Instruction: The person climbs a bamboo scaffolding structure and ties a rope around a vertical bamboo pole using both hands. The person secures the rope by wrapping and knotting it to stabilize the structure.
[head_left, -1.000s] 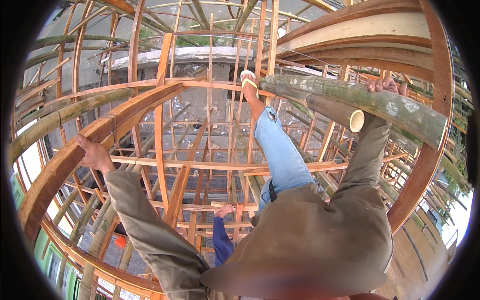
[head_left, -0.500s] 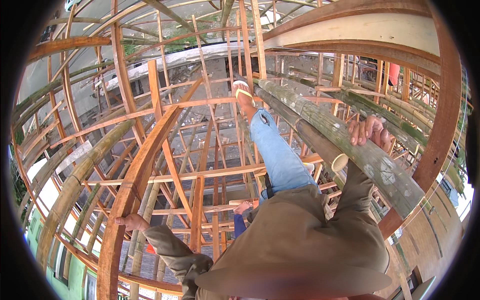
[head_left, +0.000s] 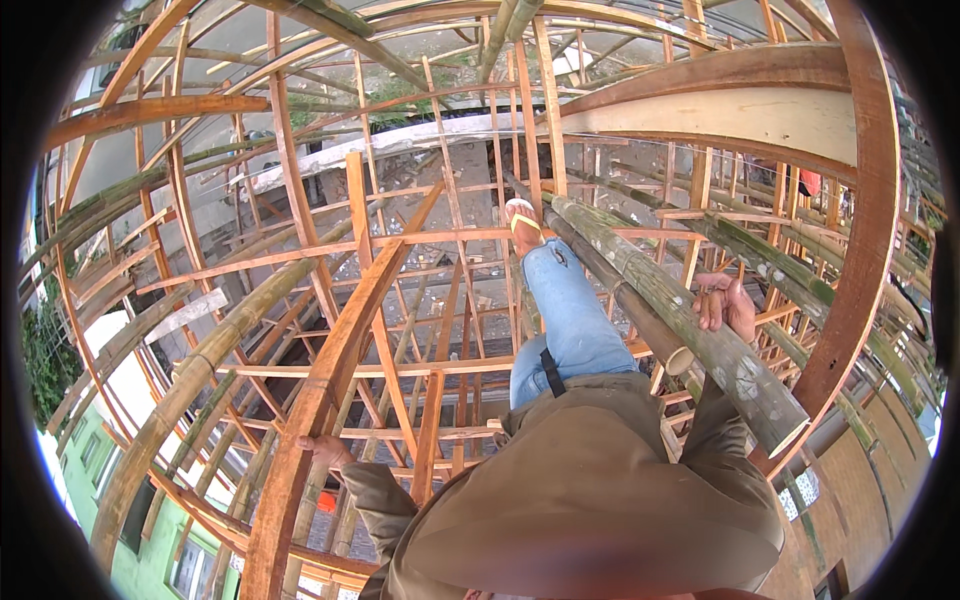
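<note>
Left hand (head_left: 328, 451) now closer to torso (head_left: 570, 450), on wooden beam (head_left: 326, 378)

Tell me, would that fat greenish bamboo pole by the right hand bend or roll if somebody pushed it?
The bamboo pole would probably stay stiff, since it looks thick and straight. Its round shape might let it roll if nothing ties it down.

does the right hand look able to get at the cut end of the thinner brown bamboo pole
Probably yes: the right hand is close by and the cut end is exposed, though the thicker green pole lies between them, needing a reach around.
</note>
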